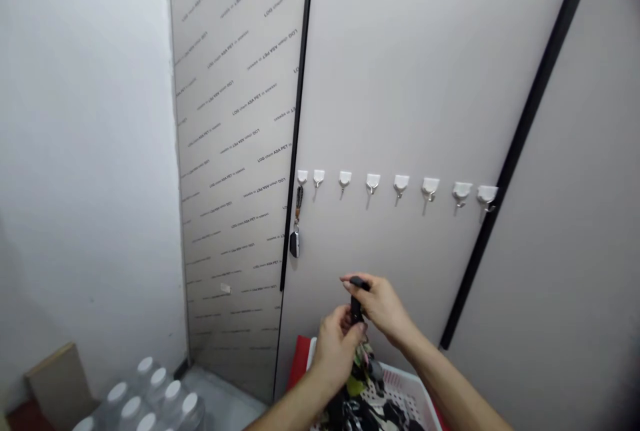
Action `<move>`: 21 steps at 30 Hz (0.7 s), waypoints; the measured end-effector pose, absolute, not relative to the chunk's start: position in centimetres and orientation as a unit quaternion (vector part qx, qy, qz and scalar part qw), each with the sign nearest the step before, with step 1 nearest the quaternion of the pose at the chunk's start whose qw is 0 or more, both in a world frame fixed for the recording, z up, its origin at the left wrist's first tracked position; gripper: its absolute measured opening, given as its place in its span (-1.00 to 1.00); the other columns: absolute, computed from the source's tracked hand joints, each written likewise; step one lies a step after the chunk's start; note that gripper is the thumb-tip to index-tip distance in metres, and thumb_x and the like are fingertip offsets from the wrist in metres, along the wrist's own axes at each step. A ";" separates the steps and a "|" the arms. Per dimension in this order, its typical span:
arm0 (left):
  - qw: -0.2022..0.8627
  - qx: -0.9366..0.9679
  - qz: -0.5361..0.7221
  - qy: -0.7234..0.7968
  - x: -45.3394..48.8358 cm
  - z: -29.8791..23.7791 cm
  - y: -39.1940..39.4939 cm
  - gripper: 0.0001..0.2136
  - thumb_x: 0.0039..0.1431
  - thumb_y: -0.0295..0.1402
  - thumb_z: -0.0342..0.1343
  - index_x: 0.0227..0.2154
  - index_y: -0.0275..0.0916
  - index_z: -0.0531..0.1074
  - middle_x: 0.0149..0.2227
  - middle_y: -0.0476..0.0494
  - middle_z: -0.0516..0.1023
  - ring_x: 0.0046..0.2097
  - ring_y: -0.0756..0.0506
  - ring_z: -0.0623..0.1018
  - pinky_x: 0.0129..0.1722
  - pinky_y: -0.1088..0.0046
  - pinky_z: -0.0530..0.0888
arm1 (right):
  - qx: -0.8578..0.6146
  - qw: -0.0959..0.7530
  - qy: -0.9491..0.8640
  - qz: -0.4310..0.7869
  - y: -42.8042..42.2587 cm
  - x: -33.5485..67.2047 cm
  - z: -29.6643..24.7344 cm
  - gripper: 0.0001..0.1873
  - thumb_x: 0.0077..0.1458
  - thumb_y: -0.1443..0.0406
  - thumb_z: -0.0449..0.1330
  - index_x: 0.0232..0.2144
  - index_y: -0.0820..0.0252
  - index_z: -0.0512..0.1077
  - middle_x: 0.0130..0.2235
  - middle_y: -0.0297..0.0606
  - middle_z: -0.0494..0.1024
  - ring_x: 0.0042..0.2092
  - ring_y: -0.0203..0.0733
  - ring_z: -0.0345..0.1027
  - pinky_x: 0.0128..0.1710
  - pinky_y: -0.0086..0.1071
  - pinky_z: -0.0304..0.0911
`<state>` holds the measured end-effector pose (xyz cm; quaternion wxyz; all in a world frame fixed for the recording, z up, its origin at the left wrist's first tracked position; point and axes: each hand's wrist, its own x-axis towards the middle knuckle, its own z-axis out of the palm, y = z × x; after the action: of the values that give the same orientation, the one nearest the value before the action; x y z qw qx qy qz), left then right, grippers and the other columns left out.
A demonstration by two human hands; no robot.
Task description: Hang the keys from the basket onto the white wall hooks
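A black strap is pinched between my two hands, above a white plastic basket. My right hand grips its upper part, and the tip folds over between the fingers. Lower down, my left hand closes on the strap. Small patterned pieces dangle just beneath my hands; what they are I cannot make out. Inside the basket lies a heap of dark items, which look like key fobs and straps. My left forearm covers part of the heap.
White hooks run in a row across the grey cabinet door. From the leftmost hangs a car key fob on a braided loop. Clear bottles with white caps and a board stand at lower left. Something red adjoins the basket.
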<state>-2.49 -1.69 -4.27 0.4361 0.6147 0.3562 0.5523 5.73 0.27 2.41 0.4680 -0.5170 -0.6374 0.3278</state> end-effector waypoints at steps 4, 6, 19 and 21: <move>0.456 0.597 0.572 0.329 -3.3 -1.7 -0.2 -0.89 -0.13 -0.46 -0.13 -0.51 -0.35 0.26 -0.57 -0.03 0.31 -0.52 0.09 0.29 -0.52 0.62 0.24 | -0.460 0.436 -0.652 0.417 0.7 4.8 5.5 -0.76 -0.34 0.35 0.09 -0.46 0.29 0.29 -0.76 -0.52 0.20 -0.71 -0.47 0.02 -0.71 -0.54 -0.04; 0.460 0.604 0.567 0.319 -4.1 -0.2 0.6 -0.89 -0.13 -0.44 -0.13 -0.50 -0.35 0.25 -0.59 -0.01 0.29 -0.56 0.10 0.28 -0.57 0.63 0.22 | -0.415 0.459 -0.647 0.445 1.1 4.5 7.0 -0.76 -0.38 0.38 0.12 -0.49 0.29 0.27 -0.71 -0.51 0.25 -0.69 -0.50 0.05 -0.68 -0.56 0.00; 0.479 0.526 0.623 0.325 -9.2 4.9 4.2 -0.82 -0.10 -0.45 -0.14 -0.37 -0.35 0.23 -0.56 -0.02 0.34 -0.61 0.14 0.29 -0.64 0.67 0.24 | -0.292 0.553 -0.601 0.498 6.3 1.7 12.0 -0.81 -0.42 0.40 0.19 -0.62 0.26 0.24 -0.64 -0.45 0.33 -0.58 -0.50 0.22 -0.52 -0.57 0.21; 0.489 0.527 0.614 0.327 -9.3 4.7 4.8 -0.83 -0.11 -0.46 -0.13 -0.39 -0.35 0.25 -0.58 -0.01 0.34 -0.64 0.14 0.27 -0.67 0.66 0.23 | -0.312 0.565 -0.606 0.464 7.2 1.1 12.1 -0.83 -0.39 0.41 0.17 -0.60 0.26 0.24 -0.65 -0.44 0.33 -0.60 -0.47 0.23 -0.56 -0.55 0.22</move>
<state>-9.33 4.81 4.73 0.4888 0.5265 0.3266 0.6141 1.14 7.18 12.10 0.5648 -0.3123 -0.6065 0.4643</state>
